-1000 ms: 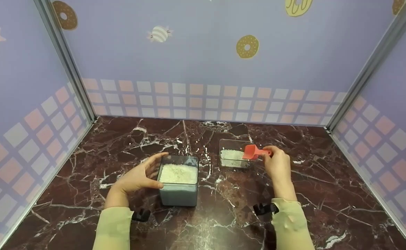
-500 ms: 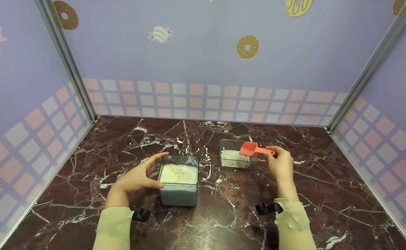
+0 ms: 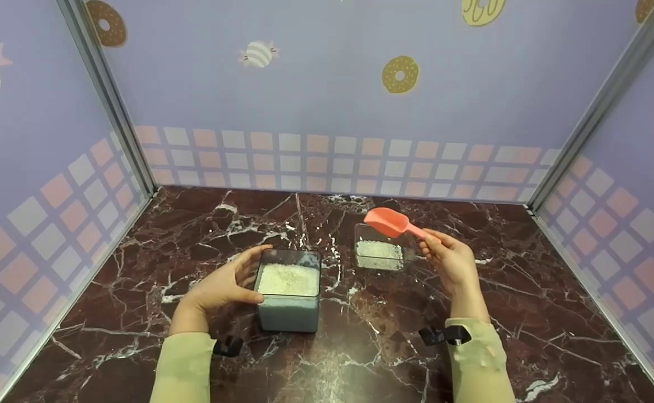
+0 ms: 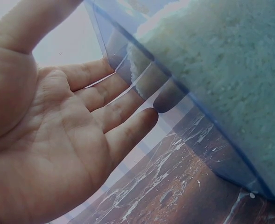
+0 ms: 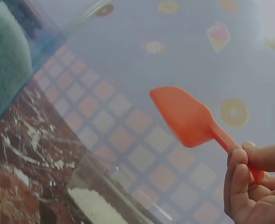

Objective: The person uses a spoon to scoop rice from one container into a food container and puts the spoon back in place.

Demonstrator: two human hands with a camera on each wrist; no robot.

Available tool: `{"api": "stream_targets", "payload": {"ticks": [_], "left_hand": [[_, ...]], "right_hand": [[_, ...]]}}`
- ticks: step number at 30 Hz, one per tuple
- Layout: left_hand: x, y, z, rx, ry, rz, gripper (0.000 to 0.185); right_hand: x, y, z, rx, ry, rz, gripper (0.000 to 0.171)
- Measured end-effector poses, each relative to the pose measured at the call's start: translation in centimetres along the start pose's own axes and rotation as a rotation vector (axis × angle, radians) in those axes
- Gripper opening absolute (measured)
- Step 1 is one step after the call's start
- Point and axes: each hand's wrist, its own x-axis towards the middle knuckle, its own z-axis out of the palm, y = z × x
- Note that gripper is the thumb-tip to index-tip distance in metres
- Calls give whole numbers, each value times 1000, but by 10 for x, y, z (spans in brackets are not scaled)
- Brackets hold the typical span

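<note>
A blue-tinted clear box (image 3: 288, 296) full of white grains sits on the marble table (image 3: 136, 313). My left hand (image 3: 220, 285) rests against its left side, fingers straight along the wall (image 4: 128, 102). My right hand (image 3: 450, 260) pinches the handle of a small red scoop (image 3: 391, 222), held in the air above the far right edge of a low clear container (image 3: 380, 254) that holds a thin layer of white grains. In the right wrist view the scoop (image 5: 186, 116) shows its underside, and what is in it is hidden.
Loose white grains lie on the table between the two containers (image 3: 352, 291). Purple patterned walls (image 3: 327, 101) close off the back and both sides, with metal corner posts (image 3: 108, 101).
My right hand has lifted the scoop up and slightly left, from down at the clear container's right edge to above its rim. The left hand and the blue box have not moved.
</note>
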Motion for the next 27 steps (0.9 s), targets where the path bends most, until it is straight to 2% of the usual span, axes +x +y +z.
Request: {"api": "stream_targets", "payload": {"ticks": [5,10,16,23,27], "left_hand": [[0,0,0,1,-2,1,110],[1,0,0,3,-2,3,109],[0,0,1,16,4,10,108],[2,-4,-2,45,11,18,105],[1,-3,-2,28,11,25,105]], "right_hand": [[-11,-11,11,-27,-57,-32,38],[-30,-25,29,-135,-116,-88,35],[-54,-40,60,-337,-226,-163,27],[-70,-61,103,-639,-403,-294,19],[-78,-77,129,-801,-438,-294,14]]}}
